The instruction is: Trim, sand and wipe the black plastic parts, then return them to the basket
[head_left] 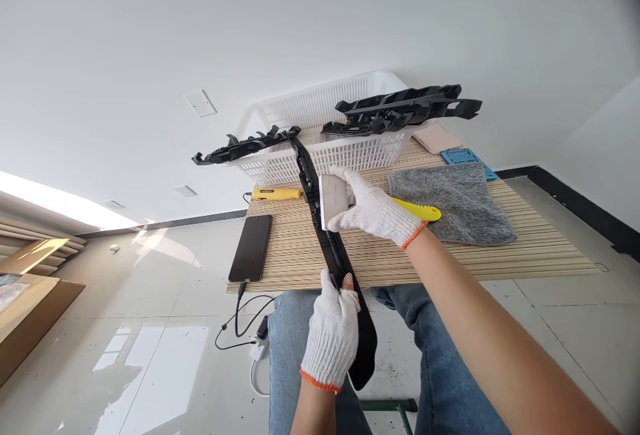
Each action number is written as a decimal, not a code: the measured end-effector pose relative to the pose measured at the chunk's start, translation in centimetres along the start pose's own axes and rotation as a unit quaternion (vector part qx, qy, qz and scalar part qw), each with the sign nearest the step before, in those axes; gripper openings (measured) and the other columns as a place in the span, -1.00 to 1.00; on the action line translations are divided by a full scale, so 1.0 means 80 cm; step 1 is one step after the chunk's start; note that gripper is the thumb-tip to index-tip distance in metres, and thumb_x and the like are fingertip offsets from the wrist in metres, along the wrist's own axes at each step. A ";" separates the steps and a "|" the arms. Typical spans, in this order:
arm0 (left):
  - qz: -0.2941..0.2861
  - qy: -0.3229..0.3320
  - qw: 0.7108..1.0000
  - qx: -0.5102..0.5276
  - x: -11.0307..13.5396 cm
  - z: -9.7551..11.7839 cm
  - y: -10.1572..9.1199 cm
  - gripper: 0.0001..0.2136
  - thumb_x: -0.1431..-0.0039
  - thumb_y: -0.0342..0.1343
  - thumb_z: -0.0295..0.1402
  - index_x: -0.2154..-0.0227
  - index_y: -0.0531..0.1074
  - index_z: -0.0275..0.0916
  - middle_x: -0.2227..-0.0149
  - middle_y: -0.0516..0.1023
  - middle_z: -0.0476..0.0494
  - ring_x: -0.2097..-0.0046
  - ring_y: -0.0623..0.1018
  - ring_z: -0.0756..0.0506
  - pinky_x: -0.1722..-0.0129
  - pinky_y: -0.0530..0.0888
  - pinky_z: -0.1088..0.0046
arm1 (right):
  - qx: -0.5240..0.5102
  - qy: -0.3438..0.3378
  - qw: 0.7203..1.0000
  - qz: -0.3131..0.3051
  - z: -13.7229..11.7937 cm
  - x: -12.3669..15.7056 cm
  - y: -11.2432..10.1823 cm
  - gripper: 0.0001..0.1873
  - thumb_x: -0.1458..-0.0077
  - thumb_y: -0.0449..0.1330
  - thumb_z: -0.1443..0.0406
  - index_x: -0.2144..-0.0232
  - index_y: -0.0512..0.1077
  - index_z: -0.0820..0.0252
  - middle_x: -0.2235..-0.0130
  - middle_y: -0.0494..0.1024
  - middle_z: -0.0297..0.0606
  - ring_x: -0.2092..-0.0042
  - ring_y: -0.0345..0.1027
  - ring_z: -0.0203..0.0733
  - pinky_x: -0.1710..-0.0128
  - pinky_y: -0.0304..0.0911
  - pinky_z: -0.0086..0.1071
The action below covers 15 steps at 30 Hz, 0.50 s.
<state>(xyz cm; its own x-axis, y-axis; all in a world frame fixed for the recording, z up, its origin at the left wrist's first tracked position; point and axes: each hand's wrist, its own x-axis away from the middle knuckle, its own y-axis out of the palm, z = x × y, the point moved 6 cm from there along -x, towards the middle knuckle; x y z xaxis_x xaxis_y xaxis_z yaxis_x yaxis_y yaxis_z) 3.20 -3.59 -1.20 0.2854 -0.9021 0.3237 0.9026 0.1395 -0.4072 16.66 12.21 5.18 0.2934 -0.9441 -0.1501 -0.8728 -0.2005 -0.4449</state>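
A long black plastic trim piece (pixel 327 235) slants from the basket's front edge over the table towards my lap. My left hand (pixel 331 332), in a white knitted glove with an orange cuff, is closed around its lower part, the bare thumb tip lying on top. My right hand (pixel 373 208), gloved alike, grips a scraper (pixel 334 200) close to its broad metal blade. The scraper's yellow handle (pixel 420 210) sticks out to the right beneath that hand. The blade's edge is against or just over the trim piece's middle; I cannot tell whether they touch.
Behind stands a white plastic basket (pixel 370 154), with more black plastic parts (pixel 410 108) across its rim. On the table (pixel 530 248) lie a grey cloth (pixel 450 202), a blue tray-like item (pixel 460 156), a yellow tool (pixel 277 194) with a cord and a plugged-in phone (pixel 251 247).
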 end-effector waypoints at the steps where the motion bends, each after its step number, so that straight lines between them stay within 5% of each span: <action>1: 0.007 0.011 1.000 -0.028 0.000 0.002 -0.001 -0.65 -0.19 0.17 -0.16 0.02 0.43 -0.19 -0.05 0.58 -0.44 -0.05 0.58 -0.37 0.10 0.49 0.31 | -0.005 0.020 1.000 -0.004 0.001 -0.003 0.000 0.08 0.27 0.53 0.26 -0.29 0.18 0.01 -0.12 0.48 -0.11 -0.08 0.45 0.10 -0.10 0.36 -0.01; 6: 0.008 0.055 0.985 -0.163 -0.003 -0.001 0.002 -0.65 -0.28 0.04 -0.26 -0.08 0.43 -0.24 -0.29 0.38 -0.50 -0.15 0.52 -0.43 -0.01 0.47 0.16 | -0.068 0.068 0.991 0.097 0.022 -0.003 0.002 -0.17 0.20 0.48 0.21 -0.14 0.30 0.14 -0.03 0.54 -0.10 0.00 0.48 0.00 -0.05 0.38 -0.07; 10: 0.016 0.036 0.978 -0.205 -0.008 -0.007 0.005 -0.51 -0.36 -0.06 -0.20 -0.24 0.27 -0.36 -0.23 0.42 -0.59 -0.14 0.54 -0.41 0.00 0.50 0.16 | -0.094 0.056 0.971 0.212 0.034 -0.001 0.004 -0.38 0.11 0.41 0.19 -0.02 0.36 0.15 -0.02 0.55 -0.11 0.01 0.48 -0.01 -0.06 0.37 -0.07; 15: 0.011 0.085 0.943 -0.321 -0.009 -0.002 0.016 -0.59 -0.37 -0.06 -0.26 -0.20 0.37 -0.28 -0.32 0.33 -0.51 -0.07 0.60 -0.35 0.04 0.54 0.20 | -0.090 0.052 0.960 0.260 0.035 -0.008 0.003 -0.42 0.09 0.37 0.18 0.00 0.38 0.14 0.01 0.56 -0.13 -0.01 0.47 0.01 -0.10 0.34 -0.03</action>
<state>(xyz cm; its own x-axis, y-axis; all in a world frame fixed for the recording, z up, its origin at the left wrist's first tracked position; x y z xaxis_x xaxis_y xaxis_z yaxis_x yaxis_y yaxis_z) 4.06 -2.82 -2.11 0.1969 -0.9621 0.1888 0.5004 -0.0670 -0.8632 17.32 13.51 2.73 -0.2323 -0.9480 -0.2175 -0.9468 0.2716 -0.1725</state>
